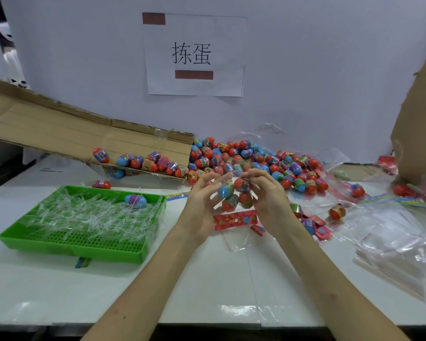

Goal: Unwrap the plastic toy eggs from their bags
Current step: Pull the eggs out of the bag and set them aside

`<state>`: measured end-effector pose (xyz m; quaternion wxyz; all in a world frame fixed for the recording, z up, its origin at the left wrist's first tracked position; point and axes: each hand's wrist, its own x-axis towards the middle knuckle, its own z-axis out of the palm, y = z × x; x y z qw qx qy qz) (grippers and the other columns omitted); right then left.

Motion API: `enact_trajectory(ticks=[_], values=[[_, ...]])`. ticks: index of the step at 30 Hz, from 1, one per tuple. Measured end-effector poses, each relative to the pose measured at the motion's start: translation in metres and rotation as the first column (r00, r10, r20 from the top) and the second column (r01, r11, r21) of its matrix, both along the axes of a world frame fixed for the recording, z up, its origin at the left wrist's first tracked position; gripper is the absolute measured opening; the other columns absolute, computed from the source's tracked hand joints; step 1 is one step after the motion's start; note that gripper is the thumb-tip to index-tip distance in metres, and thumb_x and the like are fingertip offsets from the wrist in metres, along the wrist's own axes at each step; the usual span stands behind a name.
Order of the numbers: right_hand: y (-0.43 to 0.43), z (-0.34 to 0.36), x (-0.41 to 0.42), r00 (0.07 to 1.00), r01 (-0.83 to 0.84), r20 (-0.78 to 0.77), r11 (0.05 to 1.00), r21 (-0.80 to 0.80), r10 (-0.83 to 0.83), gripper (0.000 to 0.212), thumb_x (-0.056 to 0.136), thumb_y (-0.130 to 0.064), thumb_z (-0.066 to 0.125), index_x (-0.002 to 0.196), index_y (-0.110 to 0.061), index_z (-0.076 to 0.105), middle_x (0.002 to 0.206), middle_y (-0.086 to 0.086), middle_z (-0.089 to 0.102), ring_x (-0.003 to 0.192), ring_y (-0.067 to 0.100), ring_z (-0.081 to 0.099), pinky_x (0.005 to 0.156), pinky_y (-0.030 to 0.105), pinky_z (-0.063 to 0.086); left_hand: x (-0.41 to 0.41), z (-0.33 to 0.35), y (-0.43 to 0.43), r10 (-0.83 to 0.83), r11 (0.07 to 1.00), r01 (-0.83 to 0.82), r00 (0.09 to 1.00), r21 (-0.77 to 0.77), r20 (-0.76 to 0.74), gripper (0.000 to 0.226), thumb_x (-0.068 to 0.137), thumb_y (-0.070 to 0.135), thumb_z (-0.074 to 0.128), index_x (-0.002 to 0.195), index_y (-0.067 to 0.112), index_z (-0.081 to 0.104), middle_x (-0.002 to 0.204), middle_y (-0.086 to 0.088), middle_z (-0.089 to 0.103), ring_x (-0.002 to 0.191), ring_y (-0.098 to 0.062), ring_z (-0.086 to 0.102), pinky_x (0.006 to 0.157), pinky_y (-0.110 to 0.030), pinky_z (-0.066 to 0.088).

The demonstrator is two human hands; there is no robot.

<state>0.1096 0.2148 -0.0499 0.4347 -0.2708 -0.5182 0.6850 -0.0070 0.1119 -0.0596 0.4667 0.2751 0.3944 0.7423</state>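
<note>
So a clear plastic bag of four red-and-blue toy eggs (pixel 236 194) is gripped mid-air between left hand (pixel 199 207), fingers spread, and right hand (pixel 271 203), fingers curled, probably pinching. Bare white tabletop (pixel 207 279) is left toward the near edge.

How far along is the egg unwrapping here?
Well along: a large pile of loose eggs lies at the back, with empty clear bags at right. In hand: left hand and right hand grip one bag of four eggs. Left: that bag, plus a few bagged eggs far right.
</note>
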Motion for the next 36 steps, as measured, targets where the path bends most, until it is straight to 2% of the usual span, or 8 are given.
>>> enact_trajectory(ticks=[3,7,12,15,20,24,30,36], values=[[-0.0007,-0.0003,-0.0003,1.0,-0.028,-0.007,1.0,0.013,0.028,0.032,0.101,-0.002,0.048,0.083,-0.016,0.07,0.092,-0.001,0.075,0.106,0.022,0.064,0.094,0.041,0.049,0.0003,0.0,-0.0005,0.04,0.999,-0.04,0.999,-0.021,0.006,0.015,0.098,0.014,0.062,0.092,0.028,0.062,0.118,0.005,0.076,0.098,-0.018,0.072,0.067,-0.028,0.056],[0.0015,-0.0015,0.0006,0.999,-0.031,-0.013,0.999,0.011,0.031,0.03,0.102,-0.003,0.049,0.084,-0.016,0.069,0.092,-0.002,0.076,0.103,0.019,0.065,0.087,0.036,0.049,-0.0001,0.0,0.0,0.038,0.999,-0.038,0.999,-0.028,0.01,0.018,0.098,0.013,0.061,0.108,0.027,0.066,0.122,0.004,0.075,0.1,-0.019,0.071,0.066,-0.026,0.057],[0.0031,-0.0025,0.0005,0.999,-0.051,0.007,0.999,-0.001,0.051,0.028,0.1,-0.002,0.048,0.09,-0.016,0.07,0.095,-0.001,0.076,0.103,0.02,0.066,0.083,0.034,0.051,0.0001,0.0006,0.0001,0.063,0.998,-0.062,0.996,-0.01,0.064,0.031,0.097,0.013,0.062,0.077,0.032,0.076,0.11,0.004,0.078,0.094,-0.019,0.072,0.058,-0.025,0.056],[0.0036,-0.0015,0.0014,0.997,-0.068,-0.022,0.998,-0.008,0.068,0.028,0.1,-0.002,0.049,0.082,-0.015,0.067,0.094,-0.002,0.075,0.099,0.016,0.067,0.083,0.034,0.049,-0.0009,0.0002,-0.0013,-0.008,0.999,0.005,0.995,0.038,0.095,0.032,0.097,0.015,0.058,0.074,0.032,0.072,0.124,-0.001,0.074,0.098,-0.025,0.073,0.07,-0.035,0.058],[0.0061,-0.0005,0.0045,0.994,-0.095,-0.056,0.995,-0.019,0.094,0.029,0.101,-0.004,0.046,0.078,-0.016,0.06,0.088,-0.004,0.074,0.093,0.012,0.068,0.077,0.031,0.051,-0.0003,0.0,-0.004,-0.155,0.984,0.153,0.988,0.089,0.025,0.032,0.107,0.018,0.045,0.082,0.029,0.061,0.135,-0.008,0.068,0.111,-0.034,0.065,0.101,-0.062,0.046],[0.0062,0.0002,0.0054,0.987,-0.146,-0.08,0.988,-0.041,0.142,0.031,0.103,-0.005,0.045,0.083,-0.018,0.066,0.085,-0.004,0.073,0.084,0.008,0.071,0.068,0.027,0.056,-0.0006,0.0019,-0.0058,-0.213,0.97,0.21,0.977,0.122,0.005,0.028,0.109,0.02,0.04,0.087,0.027,0.056,0.143,-0.011,0.062,0.123,-0.035,0.063,0.099,-0.055,0.051],[0.0076,0.0,0.0062,0.978,-0.192,-0.086,0.981,-0.012,0.19,0.05,0.102,-0.006,0.045,0.06,-0.024,0.064,0.085,-0.006,0.07,0.082,0.007,0.067,0.066,0.026,0.057,0.001,0.0035,-0.006,-0.191,0.973,0.192,0.981,0.127,-0.024,0.031,0.108,0.023,0.043,0.083,0.031,0.06,0.144,-0.005,0.062,0.124,-0.03,0.065,0.093,-0.051,0.057],[0.0072,0.0005,0.0063,0.98,-0.187,-0.071,0.982,0.004,0.187,0.054,0.102,-0.004,0.042,0.057,-0.026,0.062,0.084,-0.007,0.07,0.082,0.005,0.068,0.066,0.024,0.056,0.0035,0.0059,-0.0077,-0.151,0.982,0.154,0.988,0.11,-0.039,0.026,0.102,0.022,0.051,0.086,0.034,0.067,0.137,-0.002,0.067,0.105,-0.021,0.072,0.084,-0.041,0.059]])
